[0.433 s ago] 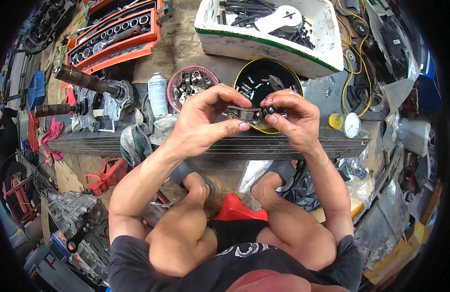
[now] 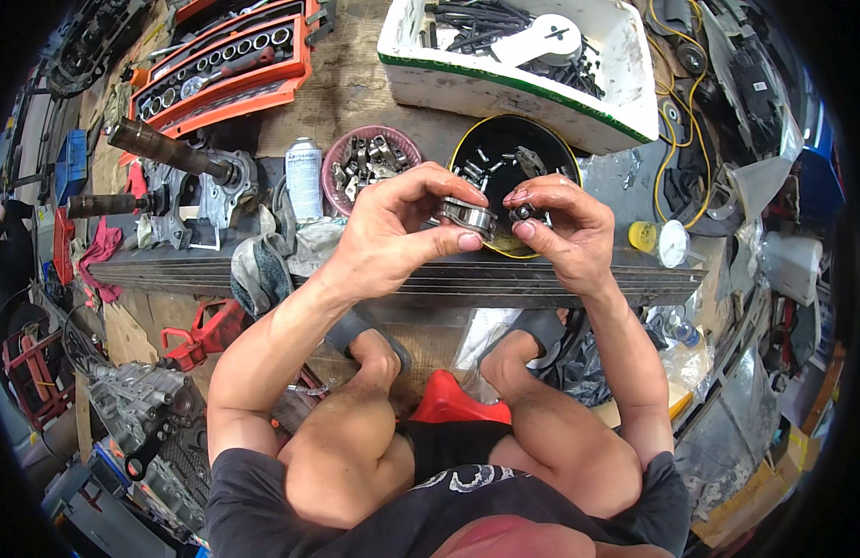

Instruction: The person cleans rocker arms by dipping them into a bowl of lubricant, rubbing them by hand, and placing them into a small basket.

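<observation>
Worktop [image 2: 416,116], dark-surfaced, runs across the area in front of you and bears the items below. White box [image 2: 504,98], at the far side, right of centre, holds dark bolts and a white round-headed piece with a flat arm. Orange socket case [image 2: 234,107], far left, lies open with a row of sockets visible. Black basin [image 2: 504,135], yellow-rimmed, stands nearer to you than the box and contains small metal pieces. Your left hand [image 2: 397,223] grasps a roller-like metal part [image 2: 467,218] between thumb and fingers; the part is over the near left portion of the basin. Your right hand [image 2: 571,223] pinches a small dark piece [image 2: 523,213], mostly covered by your fingertips, just beside that part. Pink basket [image 2: 408,144], left of the basin, is filled with metal components. Spray can [image 2: 303,181], white and labelled, stands upright just left of the basket.
</observation>
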Tool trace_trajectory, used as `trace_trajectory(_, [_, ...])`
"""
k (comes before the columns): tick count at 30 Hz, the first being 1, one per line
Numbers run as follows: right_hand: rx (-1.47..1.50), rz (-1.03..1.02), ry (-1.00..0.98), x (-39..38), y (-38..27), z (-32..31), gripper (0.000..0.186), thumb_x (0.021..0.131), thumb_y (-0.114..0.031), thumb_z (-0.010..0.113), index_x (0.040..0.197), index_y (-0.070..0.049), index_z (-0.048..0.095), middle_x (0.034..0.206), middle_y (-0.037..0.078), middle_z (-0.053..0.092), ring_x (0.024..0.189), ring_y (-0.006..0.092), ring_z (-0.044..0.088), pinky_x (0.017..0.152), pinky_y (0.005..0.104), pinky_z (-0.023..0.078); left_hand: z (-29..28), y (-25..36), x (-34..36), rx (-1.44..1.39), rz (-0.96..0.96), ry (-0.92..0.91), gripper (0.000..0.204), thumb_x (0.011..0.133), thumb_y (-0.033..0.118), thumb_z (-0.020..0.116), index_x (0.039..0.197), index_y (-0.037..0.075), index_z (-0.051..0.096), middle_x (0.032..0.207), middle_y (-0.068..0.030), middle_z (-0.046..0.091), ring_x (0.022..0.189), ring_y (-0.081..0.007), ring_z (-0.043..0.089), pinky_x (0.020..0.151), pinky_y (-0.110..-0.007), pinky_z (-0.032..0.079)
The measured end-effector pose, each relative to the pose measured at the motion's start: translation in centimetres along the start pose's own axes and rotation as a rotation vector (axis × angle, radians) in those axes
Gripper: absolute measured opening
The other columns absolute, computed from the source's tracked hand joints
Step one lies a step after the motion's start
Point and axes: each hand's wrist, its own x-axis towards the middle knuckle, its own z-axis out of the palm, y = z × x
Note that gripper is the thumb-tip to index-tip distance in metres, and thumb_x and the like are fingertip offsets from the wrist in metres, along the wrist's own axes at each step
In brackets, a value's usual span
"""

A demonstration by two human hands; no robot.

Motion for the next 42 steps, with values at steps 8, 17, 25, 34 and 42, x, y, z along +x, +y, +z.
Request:
trace_trajectory(8, [0.021,-0.013,0.027,0.0,0.1,-0.1,0.027,0.082,0.002,0.080,0.107,0.000,0.073,0.107,0.013,0.073,0.102,0.0204,0.067,0.090,0.0330,0.052,0.7,0.5,0.0,-0.534,-0.196,-0.041,0.052,0.101,0.016,0.059,0.147,0.004,0.038,0.122,-0.0165,0.060,0.105,-0.0322,0.066,0.087,-0.050,0.060])
trace_trajectory(17, [-0.063,-0.055,0.028,0.0,-0.1,-0.4,0.027,0.081,0.000,0.081,0.107,0.000,0.073,0.105,0.012,0.073,0.099,0.0199,0.067,0.086,0.0321,0.054,0.8,0.2,0.0,-0.184,-0.233,-0.077,0.058,0.102,0.025,0.057,0.150,0.001,0.036,0.107,-0.0117,0.061,0.088,-0.0147,0.057,0.073,-0.027,0.048])
trace_trajectory(25, [-0.030,0.029,0.082,-0.5,-0.8,0.2,0.022,0.084,-0.001,0.078,0.105,0.000,0.072,0.103,0.010,0.073,0.092,0.0140,0.067,0.081,0.0278,0.054,1.9,0.1,-0.8,-0.087,-0.212,-0.066,0.051,0.103,0.018,0.058,0.149,0.001,0.041,0.118,-0.0116,0.062,0.091,-0.0116,0.057,0.077,-0.026,0.049])
trace_trajectory(34, [-0.270,0.084,0.126,-0.3,-2.8,1.2,0.019,0.081,-0.005,0.080,0.096,0.001,0.070,0.089,0.004,0.071,0.066,0.0037,0.054,0.058,0.0210,0.046,0.8,-0.1,-0.6,-0.462,-0.317,-0.063,0.042,0.109,0.021,0.048,0.143,-0.002,0.044,0.114,-0.0155,0.063,0.086,-0.0174,0.064,0.073,-0.033,0.057])
trace_trajectory(42, [-0.349,0.167,0.175,-0.2,-3.7,2.0,0.017,0.079,-0.003,0.080,0.093,0.003,0.071,0.079,0.002,0.068,0.062,0.0020,0.049,0.053,0.0198,0.041,0.8,0.8,-0.6,-0.499,-0.390,-0.083,0.047,0.109,0.025,0.047,0.145,-0.004,0.038,0.108,-0.0211,0.063,0.080,-0.0191,0.065,0.068,-0.032,0.057])
